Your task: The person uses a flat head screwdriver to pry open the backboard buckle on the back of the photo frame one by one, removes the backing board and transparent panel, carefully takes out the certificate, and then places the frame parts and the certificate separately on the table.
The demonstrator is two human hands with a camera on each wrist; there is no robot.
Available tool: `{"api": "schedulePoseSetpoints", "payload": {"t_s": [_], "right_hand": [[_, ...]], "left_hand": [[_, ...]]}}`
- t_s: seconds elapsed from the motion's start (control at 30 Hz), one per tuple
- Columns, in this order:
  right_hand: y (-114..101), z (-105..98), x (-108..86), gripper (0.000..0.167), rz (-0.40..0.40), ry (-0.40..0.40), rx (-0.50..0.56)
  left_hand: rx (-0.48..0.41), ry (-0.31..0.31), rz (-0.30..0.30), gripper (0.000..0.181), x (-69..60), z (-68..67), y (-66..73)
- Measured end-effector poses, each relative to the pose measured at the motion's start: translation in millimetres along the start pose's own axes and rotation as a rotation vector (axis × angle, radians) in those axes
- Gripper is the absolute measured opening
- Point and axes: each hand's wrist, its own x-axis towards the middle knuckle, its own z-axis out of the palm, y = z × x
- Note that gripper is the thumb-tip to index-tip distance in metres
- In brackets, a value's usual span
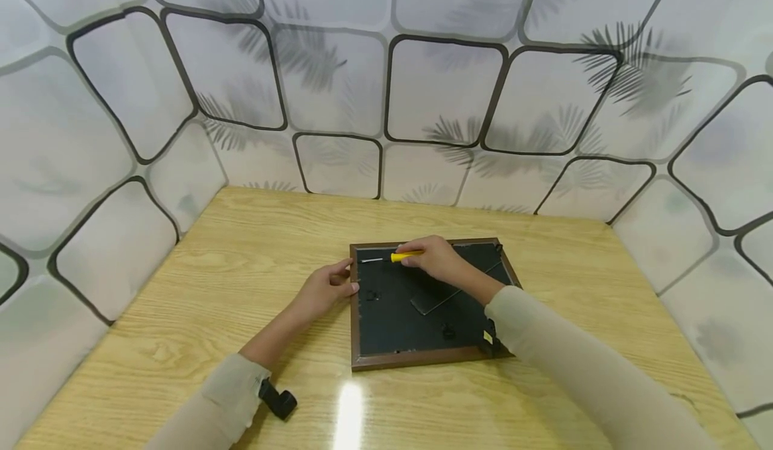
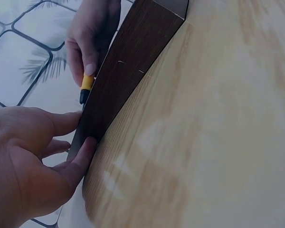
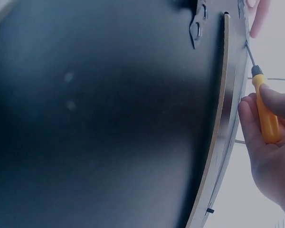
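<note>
A picture frame [image 1: 395,332] with a brown border and black backing lies back side up on the table. My right hand [image 1: 436,257] grips a yellow-handled screwdriver [image 1: 406,256] over its far part. The thin metal shaft points left, and its tip meets the frame's inner edge near the far left corner, as the right wrist view shows the screwdriver [image 3: 266,109]. At the frame's left side, my left hand [image 1: 323,292] holds the border, thumb and fingers against it. In the left wrist view, one fingertip presses the outer face of the border [image 2: 128,71].
A stand leg [image 1: 459,292] lies folded on the backing, with small dark metal fittings [image 1: 448,331] around it. Wood-grain table [image 1: 260,235] surrounds the frame. Patterned cloth walls [image 1: 447,94] rise at the back and both sides. A black wrist device [image 1: 279,400] sits at the left cuff.
</note>
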Motion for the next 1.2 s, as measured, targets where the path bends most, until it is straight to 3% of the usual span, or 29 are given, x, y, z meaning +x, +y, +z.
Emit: {"api": "schedulePoseSetpoints", "payload": {"t_s": [0.7,0.97,1.2], "right_hand": [[-6.8,6.6,2.6,0.032,0.011,0.017,-0.012],[-14.9,3.0,5.5,0.03,-0.029,0.022,-0.039],[-14.8,-0.3,8.8,0.035,-0.015,0.034,0.077]], "left_hand": [[0.073,-0.03,0.026,0.065,3.2,-1.3,4.1],[0.064,-0.038,0.024,0.065,3.5,-2.6,3.5],[0.064,-0.039,0.031,0.065,3.3,-2.6,4.8]]}}
